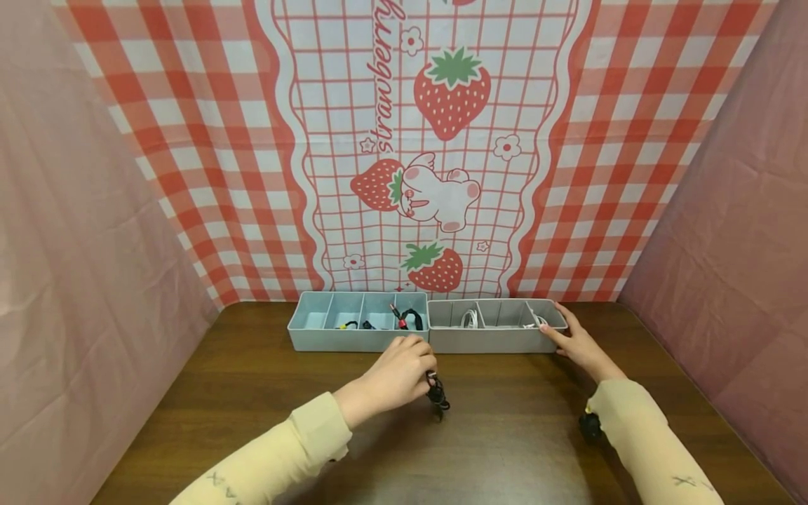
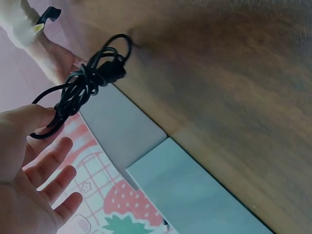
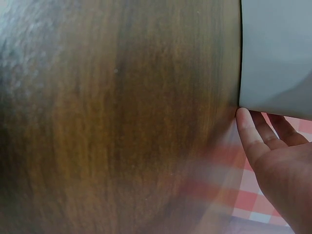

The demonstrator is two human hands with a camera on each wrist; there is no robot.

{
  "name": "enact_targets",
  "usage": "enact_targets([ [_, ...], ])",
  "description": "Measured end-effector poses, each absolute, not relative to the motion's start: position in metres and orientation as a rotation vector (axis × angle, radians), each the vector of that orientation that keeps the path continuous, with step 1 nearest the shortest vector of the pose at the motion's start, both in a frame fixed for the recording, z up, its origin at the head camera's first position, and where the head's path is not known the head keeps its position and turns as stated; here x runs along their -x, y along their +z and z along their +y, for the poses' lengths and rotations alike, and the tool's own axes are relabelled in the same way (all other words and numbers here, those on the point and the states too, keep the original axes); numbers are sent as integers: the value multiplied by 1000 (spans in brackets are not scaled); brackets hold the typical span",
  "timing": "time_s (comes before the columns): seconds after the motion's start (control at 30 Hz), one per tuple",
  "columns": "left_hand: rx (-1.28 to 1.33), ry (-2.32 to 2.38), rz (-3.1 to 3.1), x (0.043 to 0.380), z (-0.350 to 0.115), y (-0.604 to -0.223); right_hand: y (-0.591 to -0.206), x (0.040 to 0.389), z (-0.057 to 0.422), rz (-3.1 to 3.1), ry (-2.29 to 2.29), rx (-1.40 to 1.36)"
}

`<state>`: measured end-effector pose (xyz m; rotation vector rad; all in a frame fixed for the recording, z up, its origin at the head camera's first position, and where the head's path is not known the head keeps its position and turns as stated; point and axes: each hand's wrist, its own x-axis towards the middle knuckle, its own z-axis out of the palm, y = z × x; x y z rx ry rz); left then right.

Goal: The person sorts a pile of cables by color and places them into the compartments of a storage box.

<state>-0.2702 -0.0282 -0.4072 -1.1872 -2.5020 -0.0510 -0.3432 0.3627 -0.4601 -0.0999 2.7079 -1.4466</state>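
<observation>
My left hand [image 1: 399, 370] pinches a bundled black cable [image 1: 437, 395] between thumb and index finger, over the table in front of the boxes. In the left wrist view the cable [image 2: 80, 87] is wound in loops with a thick black plug, and the other fingers are spread away from it. My right hand [image 1: 579, 345] grips the right end of the grey divided box [image 1: 492, 342], thumb over its front rim; its fingers [image 3: 251, 134] lie at the lower corner in the right wrist view. White cables [image 1: 470, 319] lie in the grey box.
A light blue divided box [image 1: 353, 341] adjoins the grey one on its left. A black cable with red plugs [image 1: 407, 320] sits in its rightmost compartment, and smaller cable pieces in others. Behind stands a strawberry-patterned cloth [image 1: 442, 175]; pink cloth hangs at both sides.
</observation>
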Motion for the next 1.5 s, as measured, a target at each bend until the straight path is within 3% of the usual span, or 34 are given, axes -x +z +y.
enact_targets([
  [0.4,1155,-124,-2501,276,-43,-396,-463,345,365,2707,-1441,100],
  [0.67,1135,-169,-2504,279,-53,-386,-442,332,354,2659,-1483,96],
  [1.0,1084,-184,-2532,282,-61,-375,-464,347,367,2705,-1445,113],
  [1.5,998,-189,-2528,293,-84,-358,-463,346,365,2700,-1449,109],
])
